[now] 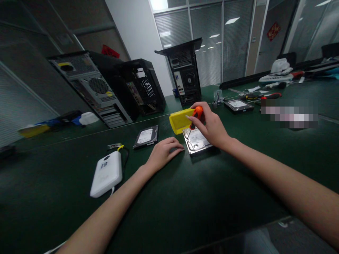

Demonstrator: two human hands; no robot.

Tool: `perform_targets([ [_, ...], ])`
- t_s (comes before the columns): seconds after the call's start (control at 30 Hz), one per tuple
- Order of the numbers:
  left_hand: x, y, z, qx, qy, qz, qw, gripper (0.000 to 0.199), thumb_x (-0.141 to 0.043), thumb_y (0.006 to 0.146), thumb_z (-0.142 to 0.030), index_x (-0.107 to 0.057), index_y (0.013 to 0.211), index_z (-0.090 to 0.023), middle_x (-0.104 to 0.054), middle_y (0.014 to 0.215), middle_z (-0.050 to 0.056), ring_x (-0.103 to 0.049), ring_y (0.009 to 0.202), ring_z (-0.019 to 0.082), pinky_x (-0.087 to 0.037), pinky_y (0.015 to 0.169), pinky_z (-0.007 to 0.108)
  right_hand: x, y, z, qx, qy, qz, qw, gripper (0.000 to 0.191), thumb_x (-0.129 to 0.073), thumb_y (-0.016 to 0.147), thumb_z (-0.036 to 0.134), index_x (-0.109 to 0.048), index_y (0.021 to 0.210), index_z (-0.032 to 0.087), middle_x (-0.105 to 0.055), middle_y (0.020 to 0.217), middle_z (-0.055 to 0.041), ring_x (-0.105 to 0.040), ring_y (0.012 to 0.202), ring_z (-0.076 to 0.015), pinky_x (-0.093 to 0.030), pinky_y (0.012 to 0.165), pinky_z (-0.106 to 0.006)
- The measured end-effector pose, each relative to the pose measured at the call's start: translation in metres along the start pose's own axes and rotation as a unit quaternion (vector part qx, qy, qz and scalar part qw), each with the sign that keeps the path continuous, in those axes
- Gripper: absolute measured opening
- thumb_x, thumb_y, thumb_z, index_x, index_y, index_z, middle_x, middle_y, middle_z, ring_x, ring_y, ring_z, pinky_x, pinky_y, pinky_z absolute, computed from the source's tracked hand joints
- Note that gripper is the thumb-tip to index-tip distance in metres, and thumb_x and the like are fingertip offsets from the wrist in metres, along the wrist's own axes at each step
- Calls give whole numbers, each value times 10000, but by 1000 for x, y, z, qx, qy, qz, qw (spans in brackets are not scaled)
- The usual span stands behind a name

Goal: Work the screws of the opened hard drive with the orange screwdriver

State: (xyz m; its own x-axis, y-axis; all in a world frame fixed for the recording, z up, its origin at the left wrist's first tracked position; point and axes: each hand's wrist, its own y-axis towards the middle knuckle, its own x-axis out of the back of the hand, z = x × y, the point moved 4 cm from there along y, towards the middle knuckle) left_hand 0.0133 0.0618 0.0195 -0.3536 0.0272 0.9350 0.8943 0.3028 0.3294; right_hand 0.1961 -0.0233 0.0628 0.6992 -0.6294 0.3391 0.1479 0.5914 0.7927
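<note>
An orange-handled screwdriver [197, 113] is gripped in my right hand [212, 125]. Its tip points down at the metal top of a hard drive [196, 141], near the drive's left edge; whether it sits in a screw is too small to see. Just left of this drive, my left hand [165, 151] rests on the table with loosely bent fingers, holding nothing. Its fingertips are close to the drive's side; contact is unclear. Directly behind the drive is a yellow tray [178, 121]. A second hard drive [146, 137] lies beyond my left hand.
A white power bank [107, 173] with a cable lies on the green table [164, 211] at left. Computer cases [97, 84] stand at the back. Another hard drive [238, 105], a clear object [218, 97] and screwdrivers [265, 96] lie at the right rear.
</note>
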Motion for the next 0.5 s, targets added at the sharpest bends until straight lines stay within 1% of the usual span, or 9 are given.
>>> perform_targets([
  [0.1,-2,-1,9,32,-29,-8,999,182,-554,908,-336,-680,988,-232,-606,996,33,-598,910,177,-496,811,327,0,0,0,3,-1,-5,1000,327,-486,903,445,-438,1147,232,-605,962,-54,-585,698,-150,-474,661,-301],
  [0.2,-3,-2,15,38,-50,-6,998,182,-565,899,-345,-680,990,-237,-603,999,30,-598,926,180,-496,830,334,0,0,-1,8,0,-8,1000,330,-490,901,445,-439,1153,237,-607,962,-52,-585,701,-151,-474,663,-299],
  [0.3,-3,-3,15,21,-47,-3,999,187,-539,915,-331,-680,991,-235,-599,987,34,-597,927,180,-495,835,338,0,0,-1,11,1,-5,1000,332,-489,902,441,-441,1156,232,-606,967,-57,-592,736,-159,-475,673,-298],
  [0.5,0,-2,2,-17,3,-1,1000,186,-497,938,-283,-661,982,-208,-590,987,44,-592,906,170,-493,790,312,1,0,0,6,3,-1,1000,328,-479,909,435,-432,1156,226,-597,936,-49,-589,734,-155,-472,668,-295],
])
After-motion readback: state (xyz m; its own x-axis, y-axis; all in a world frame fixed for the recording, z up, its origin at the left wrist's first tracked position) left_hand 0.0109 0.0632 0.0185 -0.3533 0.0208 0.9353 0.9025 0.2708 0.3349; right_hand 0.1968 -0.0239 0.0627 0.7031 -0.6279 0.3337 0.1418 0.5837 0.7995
